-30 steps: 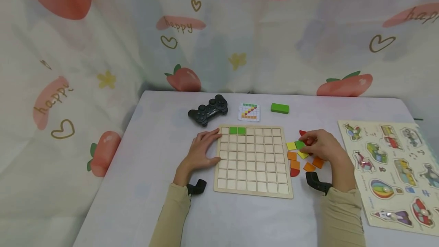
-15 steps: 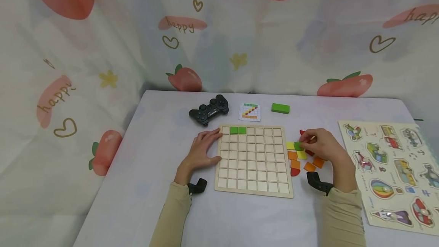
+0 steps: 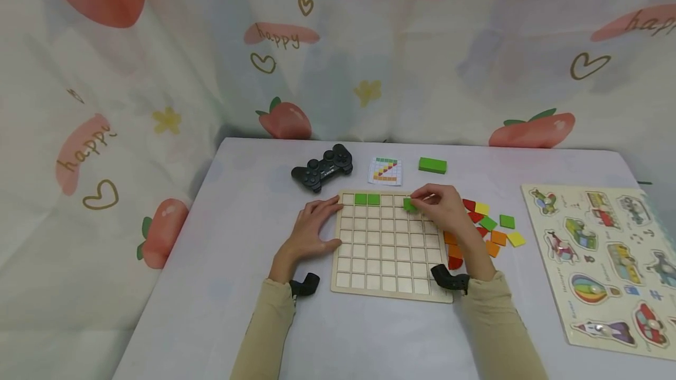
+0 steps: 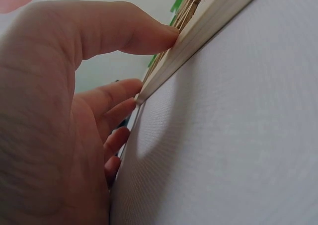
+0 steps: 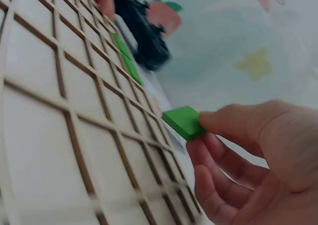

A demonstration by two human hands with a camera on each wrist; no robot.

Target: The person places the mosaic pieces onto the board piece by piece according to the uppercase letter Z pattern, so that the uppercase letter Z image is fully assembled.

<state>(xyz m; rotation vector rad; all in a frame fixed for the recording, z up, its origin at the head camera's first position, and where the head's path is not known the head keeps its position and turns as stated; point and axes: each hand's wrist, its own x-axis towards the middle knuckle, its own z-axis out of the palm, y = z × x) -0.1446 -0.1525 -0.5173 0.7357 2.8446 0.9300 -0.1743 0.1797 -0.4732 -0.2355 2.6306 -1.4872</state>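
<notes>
While the left hand (image 3: 308, 230) rests against the left edge of the wooden grid board (image 3: 392, 295), fingers spread apart, the right hand (image 3: 445, 207) pinches a green tile (image 5: 183, 121) above the board, near its far edge. The two seated green tiles (image 3: 374, 199) lie leftward of those fingertips, bare cells between; the held piece, looking square, shows no long axis.

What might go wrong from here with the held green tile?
The green tile may slip, since the right hand pinches it at one end. Lowered off line, it might settle crookedly on the ridged grid board. The left hand, at that board's edge, could nudge it.
</notes>
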